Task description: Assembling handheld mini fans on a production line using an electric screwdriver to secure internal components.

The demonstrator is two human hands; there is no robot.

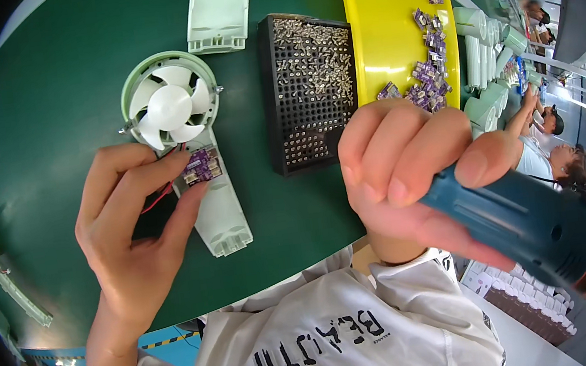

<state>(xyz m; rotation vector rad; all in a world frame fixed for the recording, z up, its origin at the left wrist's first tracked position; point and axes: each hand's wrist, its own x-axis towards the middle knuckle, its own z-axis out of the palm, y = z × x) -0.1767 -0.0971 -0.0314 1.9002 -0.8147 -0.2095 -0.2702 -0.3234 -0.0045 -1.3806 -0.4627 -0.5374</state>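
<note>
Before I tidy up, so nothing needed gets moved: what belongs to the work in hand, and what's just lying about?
In the work: fan; circuit board in left hand; power tool in right hand; probably screw tray, yellow tray.

Apparently lying about: pale panel at top; pale parts, far left.

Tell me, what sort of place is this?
Probably a small-electronics assembly workshop: a yellow tray holds purple circuit boards, a black tray holds many small screws, and the right hand grips a blue-green power tool.
</note>
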